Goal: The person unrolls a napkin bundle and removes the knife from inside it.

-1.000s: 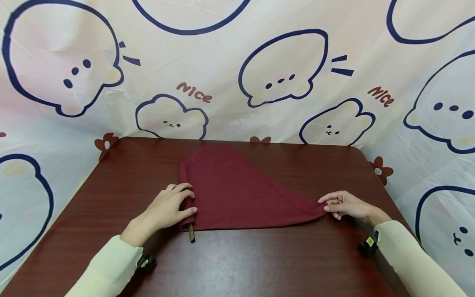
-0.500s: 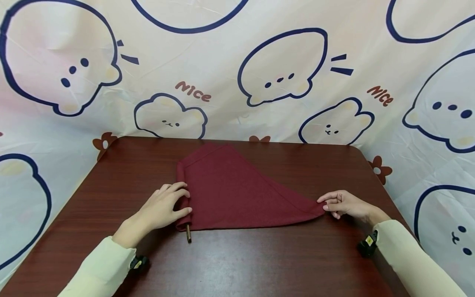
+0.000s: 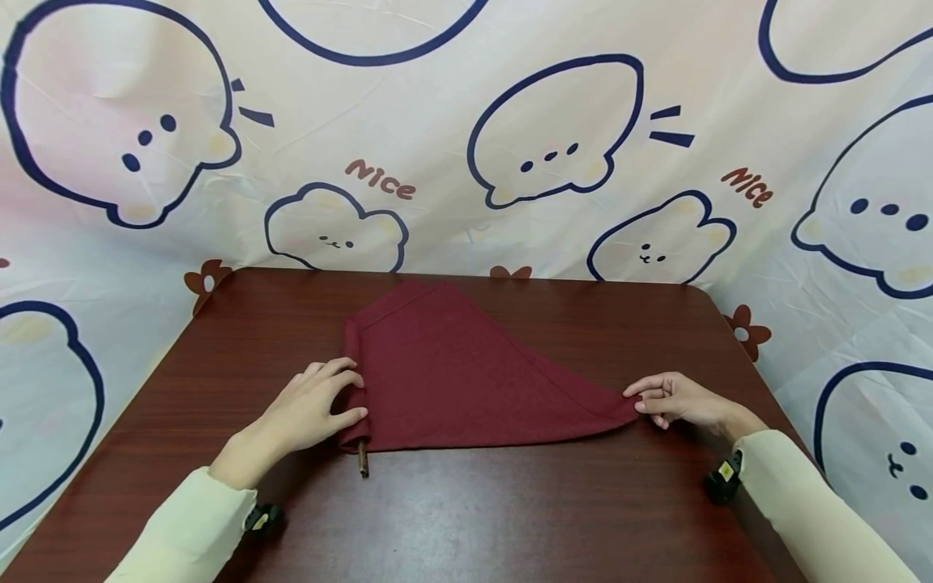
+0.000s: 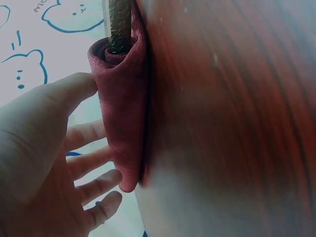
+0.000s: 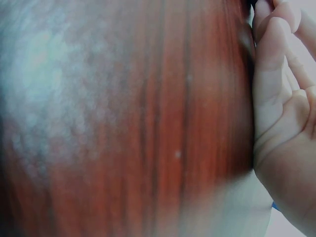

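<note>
A dark red cloth (image 3: 452,372) lies spread on the table, its left edge rolled round a thin stick with a bronze, patterned surface (image 3: 363,460). The stick's near end pokes out of the roll, and the rest is hidden inside. At the left, my left hand (image 3: 309,409) rests its thumb and fingertips on the roll. In the left wrist view the fingers (image 4: 91,165) are spread and fairly straight along the rolled cloth (image 4: 126,113). My right hand (image 3: 681,402) pinches the cloth's pointed right corner between thumb and fingers; that corner is out of sight in the right wrist view.
The brown wooden table (image 3: 510,518) has rounded far corners. A pale curtain (image 3: 437,121) printed with cartoon outlines hangs behind it and along both sides. Black devices (image 3: 723,482) are strapped at both wrists.
The roll and my left hand have moved a little to the left, the stick has turned, and more cloth lies flat. My right hand has stayed at the corner.
</note>
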A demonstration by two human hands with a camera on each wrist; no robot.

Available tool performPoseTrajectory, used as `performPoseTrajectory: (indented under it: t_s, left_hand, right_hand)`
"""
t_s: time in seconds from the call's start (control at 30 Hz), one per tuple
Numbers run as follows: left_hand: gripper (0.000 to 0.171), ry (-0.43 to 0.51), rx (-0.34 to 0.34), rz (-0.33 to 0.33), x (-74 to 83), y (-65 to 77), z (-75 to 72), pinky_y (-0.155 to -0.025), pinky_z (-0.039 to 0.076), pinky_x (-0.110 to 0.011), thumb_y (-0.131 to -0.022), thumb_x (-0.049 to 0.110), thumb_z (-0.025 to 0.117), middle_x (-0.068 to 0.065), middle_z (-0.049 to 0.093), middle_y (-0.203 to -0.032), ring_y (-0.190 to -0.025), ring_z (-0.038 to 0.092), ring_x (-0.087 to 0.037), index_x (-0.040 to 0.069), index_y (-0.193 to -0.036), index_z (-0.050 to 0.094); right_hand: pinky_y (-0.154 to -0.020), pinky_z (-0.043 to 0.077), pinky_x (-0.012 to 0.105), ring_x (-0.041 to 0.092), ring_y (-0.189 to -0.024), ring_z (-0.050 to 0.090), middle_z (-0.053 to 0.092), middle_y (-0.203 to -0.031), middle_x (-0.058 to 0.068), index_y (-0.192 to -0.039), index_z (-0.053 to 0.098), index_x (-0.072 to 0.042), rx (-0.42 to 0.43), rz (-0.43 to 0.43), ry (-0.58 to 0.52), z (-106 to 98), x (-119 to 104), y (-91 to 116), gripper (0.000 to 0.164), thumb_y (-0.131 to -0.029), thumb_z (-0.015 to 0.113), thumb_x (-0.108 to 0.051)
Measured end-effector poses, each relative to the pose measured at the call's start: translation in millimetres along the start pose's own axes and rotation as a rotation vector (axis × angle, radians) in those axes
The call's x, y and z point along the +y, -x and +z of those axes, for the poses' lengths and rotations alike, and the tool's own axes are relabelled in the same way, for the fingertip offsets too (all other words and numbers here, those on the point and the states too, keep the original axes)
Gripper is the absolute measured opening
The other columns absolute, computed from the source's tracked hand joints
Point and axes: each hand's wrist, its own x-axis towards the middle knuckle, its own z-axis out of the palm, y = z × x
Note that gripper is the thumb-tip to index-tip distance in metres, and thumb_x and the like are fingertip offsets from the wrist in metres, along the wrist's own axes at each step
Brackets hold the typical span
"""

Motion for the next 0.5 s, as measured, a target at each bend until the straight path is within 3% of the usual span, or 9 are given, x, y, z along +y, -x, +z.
performPoseTrajectory:
  t_s: [0.5]
  left_hand:
    - [0.032, 0.048, 0.009, -0.022, -10.4, 5.8, 1.0, -0.086, 0.047, -0.057, -0.087, 0.032, 0.077, -0.012, 0.061, -0.133, -0.113, 0.057, -0.039, 0.015, -0.112, 0.066]
  right_hand:
    - [-0.059, 0.053, 0.019, 0.0, -0.061, 0.058, 0.069, -0.081, -0.01, -0.127, 0.062, 0.001, 0.009, 0.004, 0.0, 1.0, -1.2, 0.7, 0.031, -0.099, 0.063, -0.011]
